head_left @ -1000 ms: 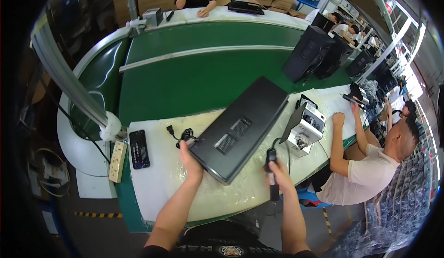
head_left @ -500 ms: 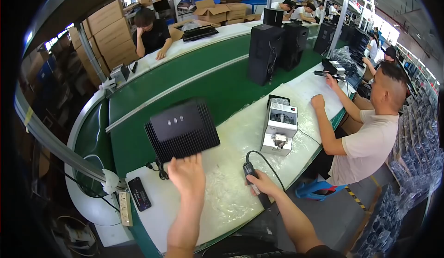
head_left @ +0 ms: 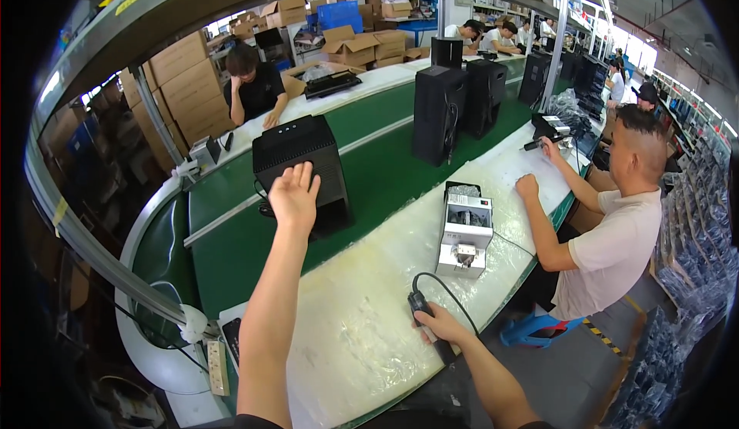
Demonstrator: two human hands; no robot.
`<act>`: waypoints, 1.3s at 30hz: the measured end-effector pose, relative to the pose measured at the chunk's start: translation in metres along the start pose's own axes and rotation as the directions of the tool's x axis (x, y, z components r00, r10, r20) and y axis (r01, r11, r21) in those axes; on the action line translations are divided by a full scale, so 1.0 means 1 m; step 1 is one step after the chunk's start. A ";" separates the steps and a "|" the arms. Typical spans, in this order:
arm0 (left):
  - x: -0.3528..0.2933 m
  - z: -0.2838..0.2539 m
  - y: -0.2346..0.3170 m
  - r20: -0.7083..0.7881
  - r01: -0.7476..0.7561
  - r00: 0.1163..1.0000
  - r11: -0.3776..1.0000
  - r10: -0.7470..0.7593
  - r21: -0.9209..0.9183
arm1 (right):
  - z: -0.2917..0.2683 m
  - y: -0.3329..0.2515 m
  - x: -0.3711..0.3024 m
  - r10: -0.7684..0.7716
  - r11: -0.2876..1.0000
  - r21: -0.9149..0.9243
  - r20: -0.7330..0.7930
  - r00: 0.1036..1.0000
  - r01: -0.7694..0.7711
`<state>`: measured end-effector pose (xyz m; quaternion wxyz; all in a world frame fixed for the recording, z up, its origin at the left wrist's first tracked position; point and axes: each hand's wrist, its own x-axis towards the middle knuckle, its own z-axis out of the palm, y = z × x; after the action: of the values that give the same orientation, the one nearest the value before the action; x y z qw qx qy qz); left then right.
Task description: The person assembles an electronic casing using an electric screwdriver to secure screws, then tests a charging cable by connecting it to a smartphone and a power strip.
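A black ribbed box-shaped unit [head_left: 329, 169] stands upright on the green conveyor belt [head_left: 231, 263], its cord bunched at its left side. My left hand [head_left: 295, 198] reaches out to it, fingers extended against its near face and not wrapped round it. Over the white worktop, my right hand [head_left: 440, 324] grips a black corded electric screwdriver [head_left: 420, 306]. The cable loops up from its end and back down to the right. To the right of that hand sits a small grey-and-white machine [head_left: 466, 233] with an open window in its front.
Tall black units [head_left: 440, 113] stand farther along the belt. At the right, a co-worker [head_left: 608, 221] sits on a blue stool [head_left: 536, 332], holding a tool. A phone [head_left: 232, 335] lies partly behind my left forearm, near a power strip [head_left: 218, 367]. A metal post [head_left: 115, 256] slants along the left.
My left hand has moved forward and away with the black unit, which has gone from tilted over the worktop's edge to upright on the belt. My right hand still holds the screwdriver.
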<state>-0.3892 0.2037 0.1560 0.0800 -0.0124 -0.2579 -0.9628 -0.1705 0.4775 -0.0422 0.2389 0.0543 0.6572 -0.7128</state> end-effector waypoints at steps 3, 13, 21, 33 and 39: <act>-0.009 -0.040 -0.028 0.192 -0.002 0.979 0.935 -0.070 0.354 | -0.002 0.001 0.000 0.013 1.000 -0.004 0.006 1.000 -0.013; -0.202 -0.219 -0.109 0.352 -0.357 0.932 -0.044 -0.090 0.933 | 0.003 -0.046 0.016 0.095 0.817 -0.576 0.085 0.992 -0.028; -0.202 -0.217 -0.120 0.182 -0.165 0.982 0.216 -0.059 0.962 | 0.059 -0.052 0.070 -0.771 0.265 -0.915 -0.012 0.636 0.303; -0.200 -0.215 -0.116 0.140 -0.118 0.988 0.275 -0.063 0.954 | 0.073 -0.031 0.089 -0.483 0.410 -0.796 0.224 0.846 0.445; -0.201 -0.232 -0.116 0.171 -0.142 0.983 0.330 -0.061 0.933 | 0.121 -0.343 0.043 -0.723 -0.334 -0.748 0.594 0.353 0.574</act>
<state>-0.2057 0.2165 -0.1153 0.0734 -0.0549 -0.7724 -0.6285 -0.3212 0.3569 0.2694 -0.2752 -0.4361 0.8430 -0.1530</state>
